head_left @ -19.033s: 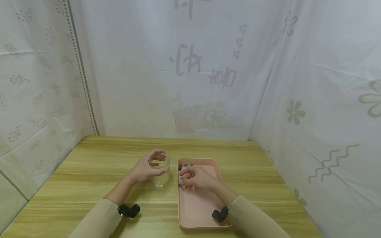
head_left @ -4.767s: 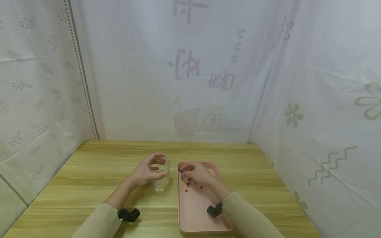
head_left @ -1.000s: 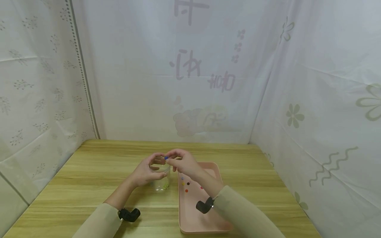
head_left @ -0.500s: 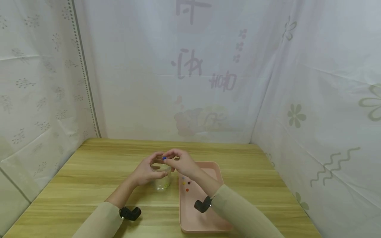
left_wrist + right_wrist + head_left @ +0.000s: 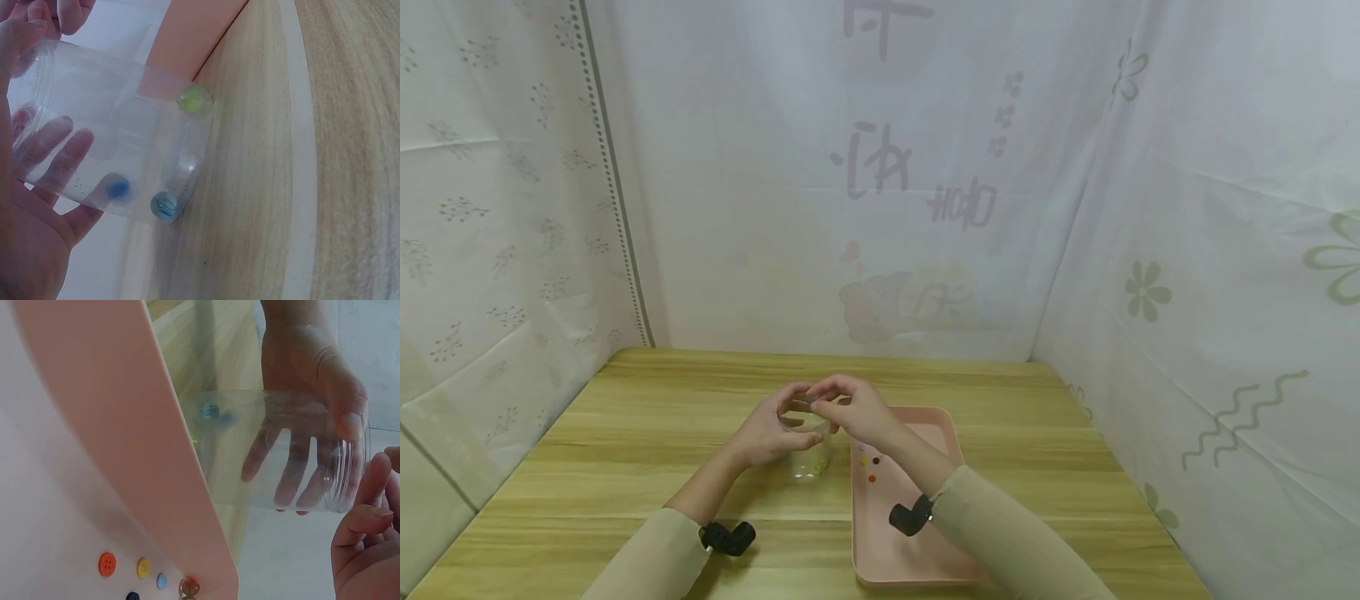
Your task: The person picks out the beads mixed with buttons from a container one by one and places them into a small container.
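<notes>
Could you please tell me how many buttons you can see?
4, all in the pink tray: light blue button farthest from the person, yellow button next, dark button right of that, orange button nearest. The right arm may hide others.

One tray [image 5: 134, 419] shows four buttons [image 5: 107, 564], one jar [image 5: 103, 78] three marbles [image 5: 194, 99].
</notes>
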{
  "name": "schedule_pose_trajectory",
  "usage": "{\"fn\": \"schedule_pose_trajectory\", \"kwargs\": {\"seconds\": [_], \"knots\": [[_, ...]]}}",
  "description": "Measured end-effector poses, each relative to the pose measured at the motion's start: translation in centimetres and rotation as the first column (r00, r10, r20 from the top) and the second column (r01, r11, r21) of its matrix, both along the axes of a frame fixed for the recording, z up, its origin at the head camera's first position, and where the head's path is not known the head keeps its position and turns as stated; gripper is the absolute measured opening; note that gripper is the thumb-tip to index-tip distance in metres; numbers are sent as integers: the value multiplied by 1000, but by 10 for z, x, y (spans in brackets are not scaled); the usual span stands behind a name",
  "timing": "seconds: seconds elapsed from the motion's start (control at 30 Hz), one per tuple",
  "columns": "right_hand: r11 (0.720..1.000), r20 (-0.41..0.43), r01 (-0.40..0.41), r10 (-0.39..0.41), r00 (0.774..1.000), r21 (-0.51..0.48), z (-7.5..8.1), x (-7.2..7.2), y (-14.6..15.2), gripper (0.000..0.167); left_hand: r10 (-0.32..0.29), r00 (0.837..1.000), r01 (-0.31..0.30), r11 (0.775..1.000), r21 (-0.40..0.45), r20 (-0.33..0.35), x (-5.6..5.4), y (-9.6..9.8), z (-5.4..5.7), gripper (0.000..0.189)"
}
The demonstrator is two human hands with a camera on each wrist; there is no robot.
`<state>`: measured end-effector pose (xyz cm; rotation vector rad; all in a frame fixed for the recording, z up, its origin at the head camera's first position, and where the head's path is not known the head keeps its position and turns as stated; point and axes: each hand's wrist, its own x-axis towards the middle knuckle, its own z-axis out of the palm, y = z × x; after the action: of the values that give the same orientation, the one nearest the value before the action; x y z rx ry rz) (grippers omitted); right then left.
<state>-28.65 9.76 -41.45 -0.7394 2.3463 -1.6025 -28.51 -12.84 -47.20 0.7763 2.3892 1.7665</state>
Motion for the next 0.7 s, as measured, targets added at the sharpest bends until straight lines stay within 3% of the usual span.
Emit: {"fn": "schedule_pose_trajectory", "kwargs": {"seconds": [0.33,0.53,0.7], "knots": [[995,41,82,-80,996,-61,-1,-7,26,29,-17,1000,17,1000,21,-6,-1,0,0,72],[991,1,124,-124,992,-39,-6,-12,45,28,-16,1000,17,1000,22,-12,0,0,2,75],[989,14,149,-149,989,-15,-10,-13,56,26,-12,1000,12,999,29,-5,0,1,2,74]]}}
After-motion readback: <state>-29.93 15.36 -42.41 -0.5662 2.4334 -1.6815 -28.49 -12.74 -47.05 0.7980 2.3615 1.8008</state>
